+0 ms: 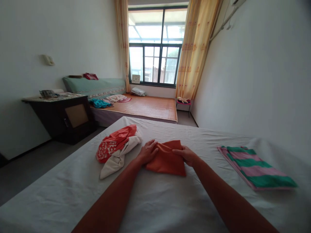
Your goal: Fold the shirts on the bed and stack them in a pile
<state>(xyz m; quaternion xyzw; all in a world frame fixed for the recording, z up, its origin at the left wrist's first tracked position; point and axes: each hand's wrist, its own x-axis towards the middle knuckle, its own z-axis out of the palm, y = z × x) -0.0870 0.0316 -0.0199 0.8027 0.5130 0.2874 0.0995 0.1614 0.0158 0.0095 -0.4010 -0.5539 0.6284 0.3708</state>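
Note:
An orange folded cloth (167, 161) lies in front of me on the white sheet (170, 204). My left hand (147, 152) rests flat on its left side, fingers stretched out. At the upper right edge, my right hand (186, 154) pinches the cloth between thumb and fingers. Left of my hands is a crumpled heap, a red cloth with white lettering (114, 144) together with a cream cloth (119, 158). A folded green and pink striped cloth (259, 166) lies off to the right.
Beyond this surface stands a bed with a woven mat (150, 106) and a green headboard (102, 85); a turquoise cloth (100, 103) lies on it. A dark cabinet (70, 119) is at the left. A small stool (184, 102) stands by the curtain (191, 51).

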